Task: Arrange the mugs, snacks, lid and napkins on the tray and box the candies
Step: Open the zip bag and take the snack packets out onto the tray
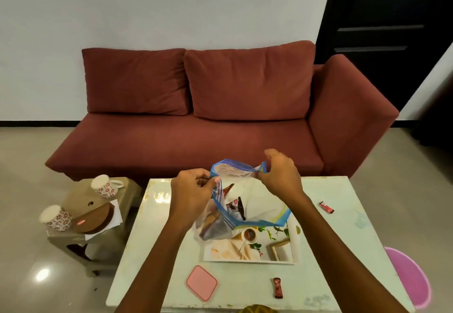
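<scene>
Snacks sit inside a clear zip-top plastic bag with a blue seal strip (247, 197), held up above the white tray with a printed picture base (293, 244) on the pale table (348, 229). The left hand (193, 190) pinches the near-left edge of the bag's mouth between thumb and fingers, and the right hand (280, 174) pinches the far-right edge, fingers closed on the rim, so the mouth looks pulled apart. The step in hand seems to be opening the bag to get the snacks out; next, one hand would likely have to let go and reach in, or the bag be tipped over the tray. Two red candy wrappers lie loose on the table, one (326, 207) to the right and one (278, 287) near the front edge, beside a flat pink square lid (201, 282). Two white mugs with red flower print (105, 186) (56, 217) rest on a small side table (73, 238) to the left, with a round brown disc and what seem to be white napkins (117, 217) under it, well apart from the tray. The hanging bag hides part of the tray, so what already lies there is unclear.
</scene>
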